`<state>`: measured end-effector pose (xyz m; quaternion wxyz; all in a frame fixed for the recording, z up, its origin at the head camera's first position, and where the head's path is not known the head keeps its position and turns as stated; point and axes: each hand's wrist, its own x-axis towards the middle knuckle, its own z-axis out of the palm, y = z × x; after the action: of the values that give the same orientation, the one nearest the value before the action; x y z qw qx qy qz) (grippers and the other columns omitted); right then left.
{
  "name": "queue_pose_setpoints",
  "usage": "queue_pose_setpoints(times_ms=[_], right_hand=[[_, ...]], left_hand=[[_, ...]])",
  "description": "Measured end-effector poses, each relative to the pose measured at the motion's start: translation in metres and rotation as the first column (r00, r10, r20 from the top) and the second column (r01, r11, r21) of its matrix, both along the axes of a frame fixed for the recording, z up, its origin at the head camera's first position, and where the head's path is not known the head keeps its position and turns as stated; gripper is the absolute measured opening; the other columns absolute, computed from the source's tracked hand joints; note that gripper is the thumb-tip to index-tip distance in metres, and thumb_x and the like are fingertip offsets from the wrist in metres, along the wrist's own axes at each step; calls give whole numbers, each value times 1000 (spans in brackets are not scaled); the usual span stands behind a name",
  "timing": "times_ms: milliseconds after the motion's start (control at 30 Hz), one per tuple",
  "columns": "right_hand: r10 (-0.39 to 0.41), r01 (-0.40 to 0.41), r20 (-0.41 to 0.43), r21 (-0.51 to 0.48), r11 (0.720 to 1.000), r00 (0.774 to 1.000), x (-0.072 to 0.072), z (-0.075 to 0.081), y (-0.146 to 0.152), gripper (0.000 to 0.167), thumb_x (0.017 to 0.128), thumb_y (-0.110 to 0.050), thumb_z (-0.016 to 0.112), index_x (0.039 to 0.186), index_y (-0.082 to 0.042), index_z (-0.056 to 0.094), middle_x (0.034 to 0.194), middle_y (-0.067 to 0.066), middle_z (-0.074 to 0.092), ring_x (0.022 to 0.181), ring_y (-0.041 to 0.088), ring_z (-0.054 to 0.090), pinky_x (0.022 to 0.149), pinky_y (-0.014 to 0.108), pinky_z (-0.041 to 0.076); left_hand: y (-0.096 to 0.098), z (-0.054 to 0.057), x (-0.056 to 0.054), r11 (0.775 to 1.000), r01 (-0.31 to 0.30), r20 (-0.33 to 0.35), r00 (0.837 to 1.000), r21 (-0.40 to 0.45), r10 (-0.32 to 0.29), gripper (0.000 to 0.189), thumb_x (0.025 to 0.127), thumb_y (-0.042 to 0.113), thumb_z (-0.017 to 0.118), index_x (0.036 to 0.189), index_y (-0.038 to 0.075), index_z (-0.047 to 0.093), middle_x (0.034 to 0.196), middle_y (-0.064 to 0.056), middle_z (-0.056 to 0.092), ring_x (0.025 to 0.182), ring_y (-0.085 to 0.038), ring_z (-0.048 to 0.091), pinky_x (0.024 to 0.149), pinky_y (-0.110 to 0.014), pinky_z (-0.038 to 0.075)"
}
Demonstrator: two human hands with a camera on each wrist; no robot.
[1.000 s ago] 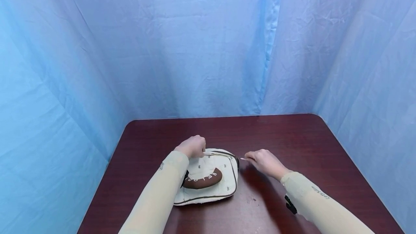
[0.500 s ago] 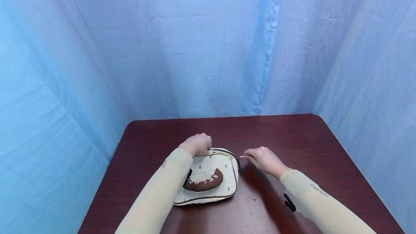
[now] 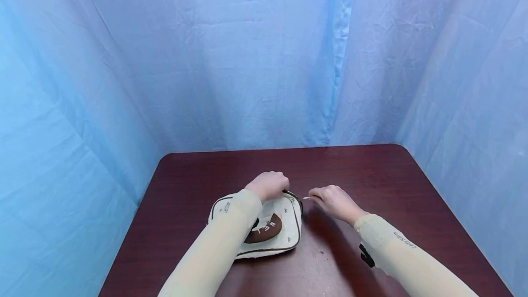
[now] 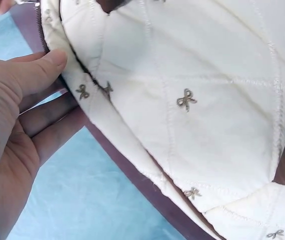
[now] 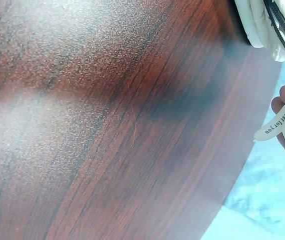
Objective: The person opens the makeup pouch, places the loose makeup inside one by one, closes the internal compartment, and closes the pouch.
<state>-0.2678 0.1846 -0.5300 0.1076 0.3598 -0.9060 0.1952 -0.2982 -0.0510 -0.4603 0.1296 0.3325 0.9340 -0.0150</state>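
A cream quilted zip pouch (image 3: pixel 290 226) with small bow motifs and dark brown piping lies on the table. On its top, a curved brown piece (image 3: pixel 270 230) with white lettering is partly covered by the left forearm. At the far edge my left hand (image 3: pixel 270 184) pinches the pouch's rim, thumb on top and fingers along the side in the left wrist view. My right hand (image 3: pixel 334 200), just off the pouch's right corner, holds a printed ribbon zipper pull (image 5: pixel 275 127). Part of the dark zipper (image 5: pixel 281 30) shows in the right wrist view.
The dark red wood-grain table (image 3: pixel 371 168) has rounded far corners. Light blue curtains (image 3: pixel 264 58) hang behind it and along both sides. A black strap piece (image 3: pixel 367 256) sits under the right sleeve.
My left hand has slid rightward along the pouch's far edge, towards the right corner. The right hand has stayed nearly in place with the ribbon pull.
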Motion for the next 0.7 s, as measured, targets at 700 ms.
queue_pose_setpoints(times_ms=[700], right_hand=[[12,-13,62,13,1000,998,9,-8,-1,5,94,-8,73,98,-9,75,87,-3,74,75,9,69,67,31,58]], left_hand=[[-9,-11,-4,1000,-21,-97,995,3,21,32,100,2,59,81,21,76,83,4,69,69,-11,56,64,-28,47]])
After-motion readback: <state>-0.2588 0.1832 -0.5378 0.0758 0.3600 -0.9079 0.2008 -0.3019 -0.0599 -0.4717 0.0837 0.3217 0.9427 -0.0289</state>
